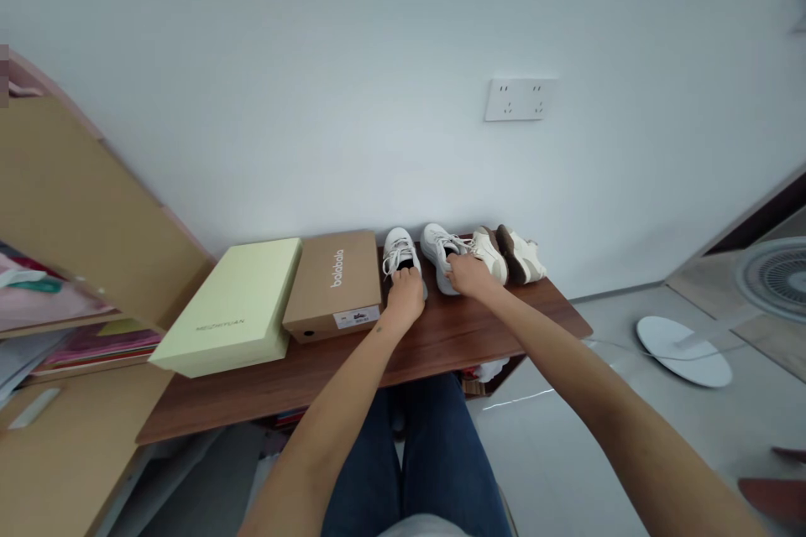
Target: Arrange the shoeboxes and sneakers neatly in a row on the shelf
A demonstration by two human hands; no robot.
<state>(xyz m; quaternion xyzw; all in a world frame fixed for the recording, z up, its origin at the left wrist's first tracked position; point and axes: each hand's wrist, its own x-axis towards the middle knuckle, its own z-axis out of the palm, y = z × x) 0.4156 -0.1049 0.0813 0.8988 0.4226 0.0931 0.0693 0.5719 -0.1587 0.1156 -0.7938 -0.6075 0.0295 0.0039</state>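
Two white lace-up sneakers stand side by side at the back of a dark wooden table (453, 336), toes toward the wall. My left hand (405, 297) is closed on the heel of the left white sneaker (399, 252). My right hand (469, 275) grips the heel of the right white sneaker (437, 247). Just to the right, a cream pair of shoes (511, 256) lies tipped on its side, soles showing.
A brown shoebox (337, 281) and a pale green shoebox (236, 306) lie left of the sneakers. A wooden shelf unit with papers (69, 210) stands at the left. A wall socket (517, 99) is above. A white standing fan (743, 302) is on the floor at right.
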